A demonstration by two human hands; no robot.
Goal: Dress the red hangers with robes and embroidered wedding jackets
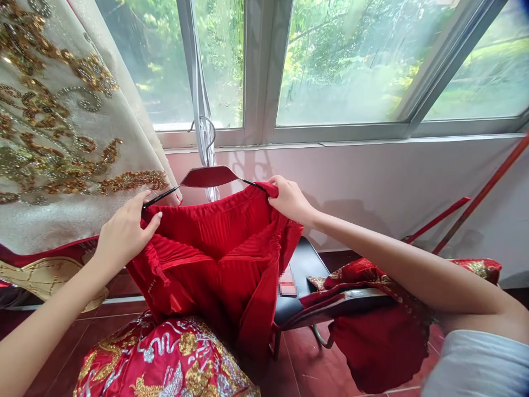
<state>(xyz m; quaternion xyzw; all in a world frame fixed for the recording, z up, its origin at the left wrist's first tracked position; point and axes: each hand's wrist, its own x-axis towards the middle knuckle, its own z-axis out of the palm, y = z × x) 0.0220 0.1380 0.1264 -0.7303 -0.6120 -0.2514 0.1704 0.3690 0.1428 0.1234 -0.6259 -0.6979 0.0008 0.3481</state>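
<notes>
A red dress (215, 237) with a pleated bodice and a gathered back edge hangs spread out in front of me. The clothes hanger (210, 176) inside its top has thin black arms and a wide dark red middle. Its metal hook is up by some white straps (202, 105) in front of the window. My left hand (128, 226) is closed at the hanger's left end, thumb against the dress's top corner. At the opposite end, my right hand (291, 198) pinches a fold of the red fabric over the hanger arm. The fingertips behind the cloth are hidden.
A cream cloth with gold sequins (74, 121) hangs at left. Below the dress lies red fabric embroidered in gold and silver (165, 358). A black chair (303, 264) stands to the right, draped with a red garment (384, 342). Red poles (479, 193) lean against the wall.
</notes>
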